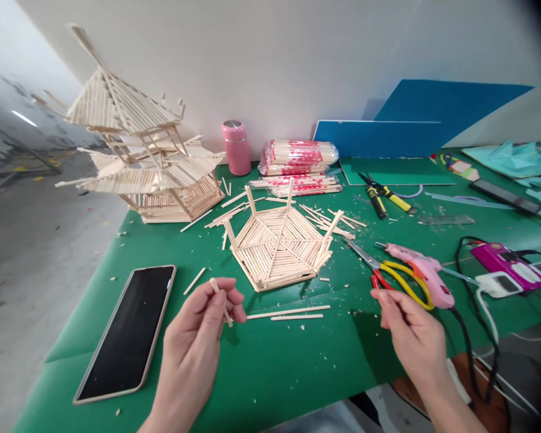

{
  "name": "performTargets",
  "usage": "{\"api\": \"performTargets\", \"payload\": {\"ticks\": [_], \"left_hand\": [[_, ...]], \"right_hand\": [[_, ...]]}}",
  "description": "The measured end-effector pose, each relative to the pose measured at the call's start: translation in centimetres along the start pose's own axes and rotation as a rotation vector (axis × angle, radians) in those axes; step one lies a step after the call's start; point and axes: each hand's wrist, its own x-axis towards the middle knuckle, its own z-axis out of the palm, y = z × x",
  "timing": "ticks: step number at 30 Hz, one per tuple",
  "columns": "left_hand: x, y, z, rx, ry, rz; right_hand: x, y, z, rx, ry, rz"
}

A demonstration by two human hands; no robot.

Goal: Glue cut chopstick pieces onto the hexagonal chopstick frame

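Observation:
My left hand pinches a short wooden stick between thumb and fingers, just above the green table. My right hand hovers with fingers loosely curled and apart, holding nothing, right below the yellow-and-red scissors. A pink glue gun lies across the scissors' handles. Between the hands, farther back, sits a hexagonal roof piece made of sticks. Two long sticks lie on the table in front of it.
A black phone lies at the left on the green mat. A tall stick pagoda, a pink bottle and packs of chopsticks stand at the back. Pliers, a power strip and cables are at right.

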Motion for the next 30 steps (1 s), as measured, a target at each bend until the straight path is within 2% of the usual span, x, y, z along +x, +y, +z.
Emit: {"api": "performTargets", "payload": {"ticks": [5,8,11,14,18,21,24,27,30], "left_hand": [[-0.1,-0.7,0.5,0.008,-0.025,0.001],[-0.5,-1.2,0.4,0.149,0.012,0.036],[-0.4,-1.5,0.0,0.449,0.041,0.228],[0.5,-2.0,-0.3,0.705,-0.034,0.453],[1.9,-3.0,-0.3,0.894,-0.126,0.560],[2.7,-3.8,0.0,0.987,-0.168,0.597],[3.1,-4.3,0.3,0.996,-0.203,0.590],[3.2,-4.5,0.5,0.949,-0.220,0.555],[3.1,-4.6,0.7,0.913,-0.216,0.509]], "right_hand": [[0.1,2.5,-2.0,-0.146,0.128,0.055],[0.9,3.4,-2.5,-0.200,0.240,0.014],[2.3,3.9,-3.0,-0.296,0.291,-0.054],[3.6,4.0,-3.8,-0.443,0.272,-0.102],[5.4,4.3,-5.4,-0.624,0.268,-0.139],[6.9,5.3,-6.6,-0.639,0.201,0.021],[8.4,6.8,-7.2,-0.554,0.107,0.206],[9.5,7.7,-7.1,-0.467,0.075,0.266],[9.8,7.3,-7.0,-0.321,0.077,0.295]]}}
